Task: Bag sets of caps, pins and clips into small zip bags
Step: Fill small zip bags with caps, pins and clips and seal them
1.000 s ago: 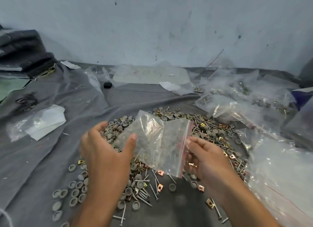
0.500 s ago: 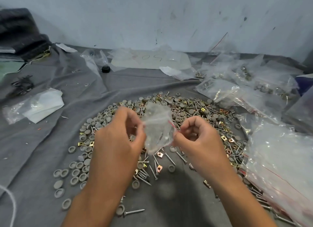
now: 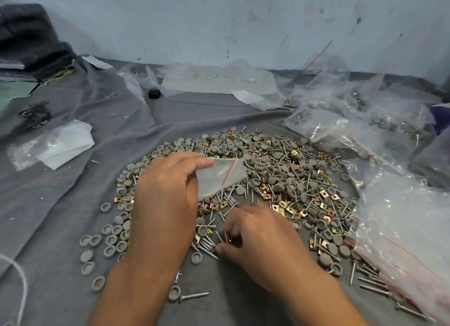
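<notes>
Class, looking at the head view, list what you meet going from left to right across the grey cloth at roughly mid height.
White folded packet → left hand → small zip bag it pinches → pile of caps, pins and clips → large clear bags.

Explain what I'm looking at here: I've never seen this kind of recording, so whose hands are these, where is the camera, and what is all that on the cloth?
No machine here: a person works with bare hands, filmed from a camera on their head looking down. The left hand holds a small zip bag above a pile of grey caps, pins and brass clips spread on a grey cloth. The right hand reaches into the pile, fingers curled around a few pins. More plastic bags lie to the right.
</notes>
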`<state>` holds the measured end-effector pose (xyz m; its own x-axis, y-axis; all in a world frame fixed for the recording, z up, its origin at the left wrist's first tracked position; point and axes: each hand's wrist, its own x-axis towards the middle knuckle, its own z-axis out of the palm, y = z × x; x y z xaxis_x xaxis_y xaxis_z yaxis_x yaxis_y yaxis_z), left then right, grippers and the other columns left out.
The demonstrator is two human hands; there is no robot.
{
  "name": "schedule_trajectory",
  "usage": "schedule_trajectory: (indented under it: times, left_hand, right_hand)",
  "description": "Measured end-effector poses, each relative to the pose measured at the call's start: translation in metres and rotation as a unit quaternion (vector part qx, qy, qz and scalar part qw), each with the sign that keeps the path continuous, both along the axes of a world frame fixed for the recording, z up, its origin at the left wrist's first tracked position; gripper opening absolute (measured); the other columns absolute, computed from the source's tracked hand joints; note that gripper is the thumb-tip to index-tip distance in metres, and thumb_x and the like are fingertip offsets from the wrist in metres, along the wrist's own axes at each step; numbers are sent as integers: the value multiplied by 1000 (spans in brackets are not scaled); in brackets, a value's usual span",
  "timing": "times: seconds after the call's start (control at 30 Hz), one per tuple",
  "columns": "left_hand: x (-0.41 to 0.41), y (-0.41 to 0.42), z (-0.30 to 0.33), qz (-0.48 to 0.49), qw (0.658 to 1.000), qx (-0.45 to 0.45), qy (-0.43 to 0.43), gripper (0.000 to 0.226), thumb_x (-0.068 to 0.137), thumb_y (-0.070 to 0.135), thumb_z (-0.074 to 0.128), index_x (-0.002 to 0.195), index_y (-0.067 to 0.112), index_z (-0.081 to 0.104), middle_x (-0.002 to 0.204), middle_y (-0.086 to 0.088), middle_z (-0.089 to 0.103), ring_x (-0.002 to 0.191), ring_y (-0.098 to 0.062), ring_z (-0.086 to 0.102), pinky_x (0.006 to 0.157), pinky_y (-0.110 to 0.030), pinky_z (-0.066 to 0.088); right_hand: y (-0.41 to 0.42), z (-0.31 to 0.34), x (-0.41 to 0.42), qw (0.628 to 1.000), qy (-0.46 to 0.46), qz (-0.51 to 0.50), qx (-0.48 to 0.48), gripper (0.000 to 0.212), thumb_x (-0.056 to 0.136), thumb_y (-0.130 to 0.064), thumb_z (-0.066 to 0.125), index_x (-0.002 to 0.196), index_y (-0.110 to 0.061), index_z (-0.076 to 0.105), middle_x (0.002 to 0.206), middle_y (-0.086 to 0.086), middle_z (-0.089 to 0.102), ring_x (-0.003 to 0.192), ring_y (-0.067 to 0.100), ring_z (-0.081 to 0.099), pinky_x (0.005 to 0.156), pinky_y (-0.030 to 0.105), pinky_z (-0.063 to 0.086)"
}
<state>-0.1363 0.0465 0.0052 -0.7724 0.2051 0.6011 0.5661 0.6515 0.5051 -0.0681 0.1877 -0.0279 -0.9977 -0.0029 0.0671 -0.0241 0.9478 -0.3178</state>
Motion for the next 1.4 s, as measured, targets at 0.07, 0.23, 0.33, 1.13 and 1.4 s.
schedule_trajectory:
  times: [0.07,0.23,0.33,1.13,1.4]
  left_hand:
    - [-1,1,-1,-12,999,-13,-30,34,88,-3,64,108,21,77,109,11,72,104,-7,64,97,-22,44]
    - [-2,-1,-4,-29,995,-41,-84,39,87,17,74,125,24,68,119,14,65,98,-4,58,97,-18,41]
    - [-2,-2,-6,-34,992,-55,-107,48,86,26,75,132,28,61,122,22,54,88,5,55,84,-1,33]
    - [6,8,-5,-124,984,-41,-117,55,78,27,79,130,27,60,114,24,54,88,1,55,82,-2,35]
    - [8,11,-4,-130,984,-33,-116,57,79,25,80,132,27,60,116,24,55,89,-3,56,83,-4,38]
  right_hand:
    - [-1,3,1,1000,0,-14,1,19,92,-42,59,108,-30,60,100,-12,66,106,17,53,76,33,40]
    - [-2,4,4,1000,-8,-14,15,21,89,-24,50,103,-27,65,98,-8,69,104,19,60,80,34,48]
    - [6,4,2,1000,-11,-7,15,19,86,-27,52,99,-28,65,91,-9,68,97,17,62,75,32,45]
    - [32,21,-8,917,293,-14,-269,19,80,-13,85,96,-17,76,88,-14,74,81,0,71,72,18,58]
    - [34,20,-9,897,305,-15,-319,20,82,-17,83,101,-18,75,90,-13,75,85,3,74,74,20,60]
